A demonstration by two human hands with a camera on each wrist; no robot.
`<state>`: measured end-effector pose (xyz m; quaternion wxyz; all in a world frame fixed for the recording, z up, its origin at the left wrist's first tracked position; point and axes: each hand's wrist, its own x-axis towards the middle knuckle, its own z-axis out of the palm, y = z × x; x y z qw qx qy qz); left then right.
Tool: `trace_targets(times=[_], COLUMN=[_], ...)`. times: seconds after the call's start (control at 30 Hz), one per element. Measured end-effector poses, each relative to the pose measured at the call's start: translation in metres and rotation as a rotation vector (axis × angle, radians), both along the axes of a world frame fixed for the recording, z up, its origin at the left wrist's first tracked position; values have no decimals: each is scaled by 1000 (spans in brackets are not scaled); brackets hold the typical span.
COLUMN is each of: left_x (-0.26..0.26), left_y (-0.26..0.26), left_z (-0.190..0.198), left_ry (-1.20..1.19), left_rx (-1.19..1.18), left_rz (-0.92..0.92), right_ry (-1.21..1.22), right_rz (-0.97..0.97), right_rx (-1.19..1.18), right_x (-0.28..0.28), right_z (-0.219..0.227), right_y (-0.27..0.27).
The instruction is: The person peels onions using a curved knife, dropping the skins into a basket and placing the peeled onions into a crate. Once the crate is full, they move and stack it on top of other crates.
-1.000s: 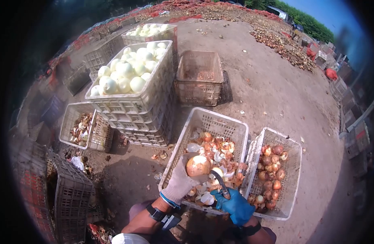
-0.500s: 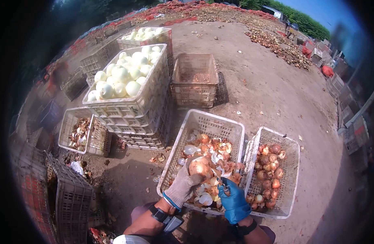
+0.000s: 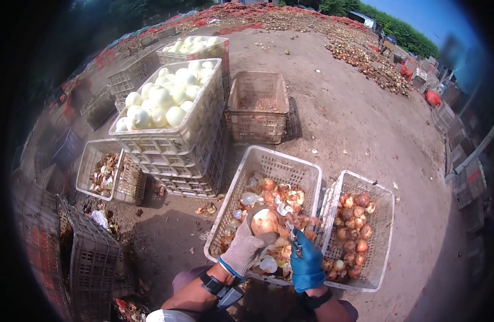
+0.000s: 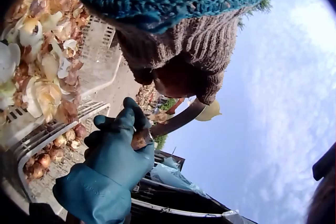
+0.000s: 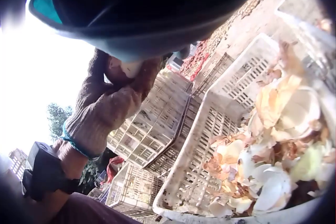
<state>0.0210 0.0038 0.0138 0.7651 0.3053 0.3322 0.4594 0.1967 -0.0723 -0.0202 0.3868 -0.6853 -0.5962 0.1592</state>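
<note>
In a pale knit glove, the left hand (image 3: pixel 246 248) grips a brown-skinned onion (image 3: pixel 264 222) above a crate (image 3: pixel 210 242) of peeled skins. Beside it on the right, the blue-gloved right hand (image 3: pixel 307 264) holds a curved blade by its handle. The left wrist view shows that blade (image 4: pixel 181 119) reaching from the blue glove (image 4: pixel 113 163) to the onion's side, by the knit glove (image 4: pixel 184 50). In the right wrist view the knit-gloved hand (image 5: pixel 107 111) has its fingers around the onion, partly hidden by the blue cuff.
A crate of unpeeled onions (image 3: pixel 359 225) stands at the right. Stacked crates (image 3: pixel 174 140) at the left carry peeled white onions (image 3: pixel 161 97). Behind are a brown crate (image 3: pixel 257 121) and heaps of onions (image 3: pixel 370 67). Another crate (image 3: pixel 131 180) with skins sits at the left.
The blade has swung from arching over the onion's right side to a lower spot beside it. The onion has turned in the left hand, and the right hand now stands more upright.
</note>
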Motion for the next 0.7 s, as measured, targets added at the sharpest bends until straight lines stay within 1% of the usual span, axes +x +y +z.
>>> trace_targets(times=[0.03, 0.13, 0.23, 0.33, 0.37, 0.43, 0.47, 0.53, 0.57, 0.63, 0.7], left_x=[1, 4, 7, 9, 10, 11, 10, 8, 7, 6, 7], left_y=[-1, 0, 0, 0, 0, 1, 2, 6, 7, 8, 8], left_z=[-1, 0, 3, 0, -1, -3, -4, -17, -22, -27, -25], left_ry=[7, 12, 1, -19, -25, 39, 70, 363, 509, 562, 641], left_rx=[14, 7, -19, -36, -41, -9, 6, 234, 348, 364, 390], left_rz=[1, -1, 15, 34, 33, 40, 45, 72, 85, 57, 43], right_ry=[-43, 25, 796, 698, 698, 692, 481, 58, 35, -13, -66], right_rz=[-6, 5, 22, -1, 12, 41, 31, 10, 2, -16, -15], right_rx=[-37, 64, -269, -267, -259, -243, -144, 53, 26, -28, -2], right_x=[1, 0, -12, -11, -9, -4, 0, 2, 4, 9, 13], right_z=[2, -16, -41, -41, -49, -60, -62, -27, -18, -7, -10], right_y=[1, 5, 0, 1, 0, 4, 2, 8, 9, 9, 9])
